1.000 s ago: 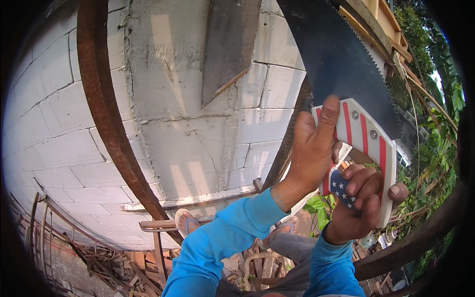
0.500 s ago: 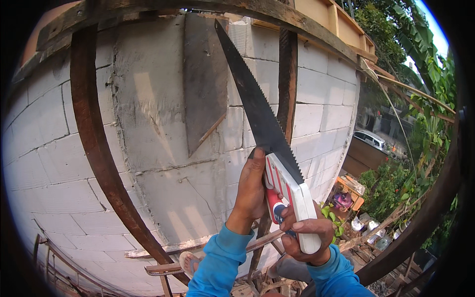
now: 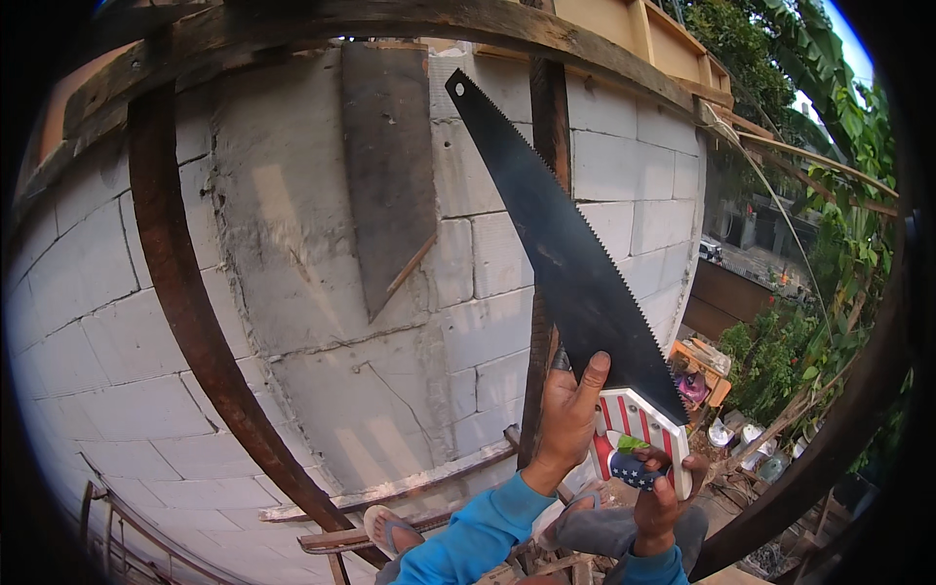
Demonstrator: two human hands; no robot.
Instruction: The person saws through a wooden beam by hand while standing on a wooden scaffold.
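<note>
A hand saw (image 3: 575, 263) with a dark blade slants up and to the left, its teeth along the right edge. Its pale handle (image 3: 624, 402) carries red stripes and a blue patch with white stars. My left hand (image 3: 568, 414) is closed on the saw where blade meets handle, thumb lying against the blade's lower end. Lower down, my right hand (image 3: 666, 507) grips the bottom right of the handle, its fingers partly hidden. Green leaf shows through the handle's opening.
A pale block wall (image 3: 380, 390) stands ahead, with a dark board (image 3: 390, 175) against it. Dark wooden posts (image 3: 180, 253) and an overhead beam (image 3: 390, 18) frame the space. Below are my sandalled feet (image 3: 390, 526) and thin timbers. Plants (image 3: 780, 341) and clutter lie at right.
Both hands have carried the saw right and somewhat down. Its blade has turned, showing more of its broad face, and the handle's opening is now visible. My view has shifted slightly.
</note>
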